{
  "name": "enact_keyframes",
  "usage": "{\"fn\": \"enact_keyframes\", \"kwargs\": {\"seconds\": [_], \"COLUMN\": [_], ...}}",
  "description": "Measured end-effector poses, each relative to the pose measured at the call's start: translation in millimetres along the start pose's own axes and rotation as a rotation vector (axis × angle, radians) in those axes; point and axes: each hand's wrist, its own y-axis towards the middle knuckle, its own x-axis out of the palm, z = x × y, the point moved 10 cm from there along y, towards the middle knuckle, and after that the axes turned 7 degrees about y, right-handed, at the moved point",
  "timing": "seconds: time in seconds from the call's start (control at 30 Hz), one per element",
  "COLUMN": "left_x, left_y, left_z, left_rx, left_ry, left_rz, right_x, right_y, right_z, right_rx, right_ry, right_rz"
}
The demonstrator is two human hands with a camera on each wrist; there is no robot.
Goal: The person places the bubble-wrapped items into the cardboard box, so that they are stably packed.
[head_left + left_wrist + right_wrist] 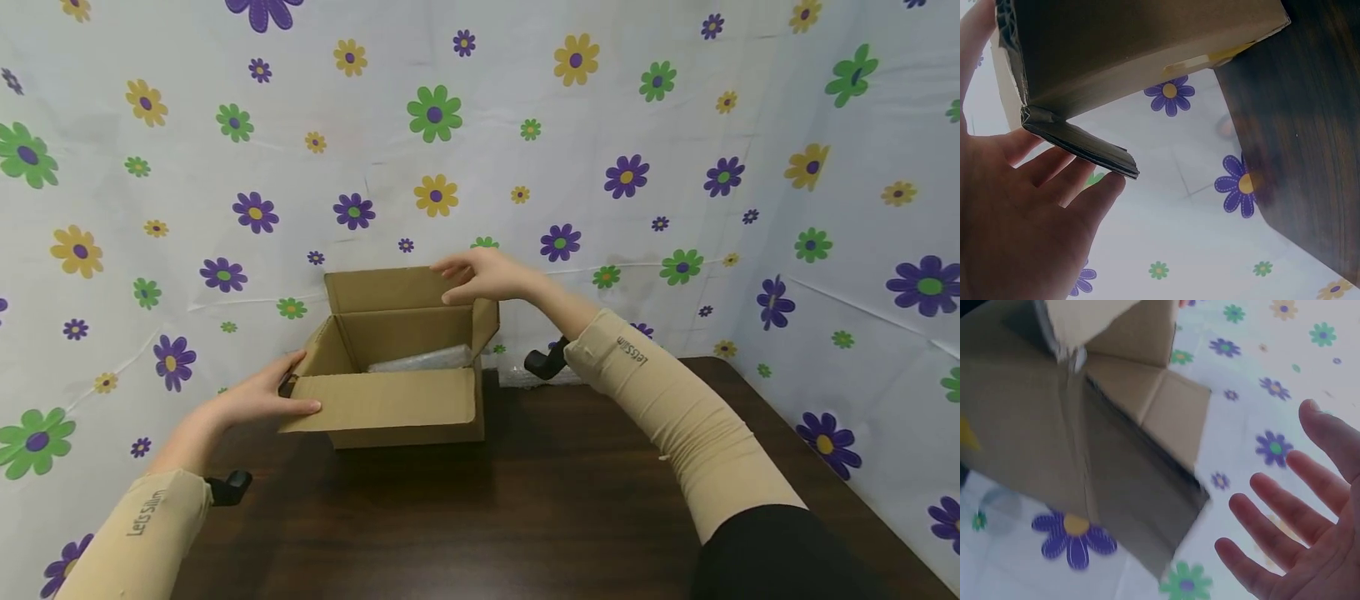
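Observation:
An open cardboard box [408, 433] stands on the dark table, its flaps spread. My left hand [251, 400] holds the box at its front left corner, the thumb on the front flap [397, 398]. In the left wrist view the fingers of that hand lie along the underside of a folded side flap [1085, 147]. My right hand [491, 275] is raised over the box's right side, fingers loosely bent and holding nothing. In the right wrist view the right hand [1310, 537] is apart from the right flap [1141, 487]. Inside the box lies something wrapped in clear bubble wrap [423, 360].
More bubble wrap [532, 377] lies on the table behind the box, to its right. The dark wood table [480, 517] extends in front and to the right. A white flower-print sheet [480, 167] hangs close behind the box and along the right side.

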Motion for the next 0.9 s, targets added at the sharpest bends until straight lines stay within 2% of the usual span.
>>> {"fn": "enact_keyframes", "kwargs": {"seconds": [0.17,0.47,0.67,0.9], "left_x": [-0.3,0.3,0.0,0.5], "left_y": [0.4,2.4,2.0,4.2], "left_z": [0.3,-1.2,-2.0,0.5], "left_rx": [-0.003,0.005,0.003,0.019], "left_ry": [0.005,0.002,0.006,0.002], "left_rz": [-0.004,-0.009,-0.009,-0.004], "right_x": [-22,-43,-40,-25], "right_y": [-16.8,-41.8,-55.9,-71.6], "right_z": [11,44,84,131], "right_rx": [0.038,0.066,0.119,0.171], "right_ry": [0.000,-0.039,-0.063,-0.077], "right_rz": [0.032,0.106,0.106,0.080]}}
